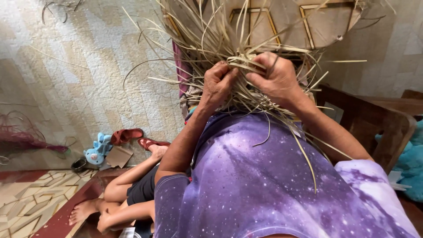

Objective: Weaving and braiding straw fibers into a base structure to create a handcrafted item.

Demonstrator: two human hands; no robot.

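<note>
**2 hands in a tangle of dried leaf strips**

The left hand [217, 86] and the right hand [275, 79] meet close together, almost touching, in the middle of a bundle of pale dried leaf strips [229, 48]. The left hand's fingers are curled shut, pinching several strips between thumb and fingertips. The right hand's fingers are also bent closed around strips, with 1 strip running across its knuckles. The bundle sits right above the person's purple speckled shirt [264, 176]; loose ends spray out in every direction, some hanging down over the shirt, others arching toward the patterned floor [88, 79].

Behind the strips stands a wooden frame with panels [308, 22]. A dark wooden chair arm [374, 119] is at the right, with a turquoise soft toy [412, 163] just beyond it.

At lower left another person's bare legs [123, 194] rest along the floor. Near them lie 2 red sandals [128, 135], a small blue soft toy [98, 152], a piece of brown cardboard [119, 156] and a small dark bowl [79, 164]; whether it holds anything cannot be told. A bunch of reddish fibres [26, 139] lies at the far left.
</note>
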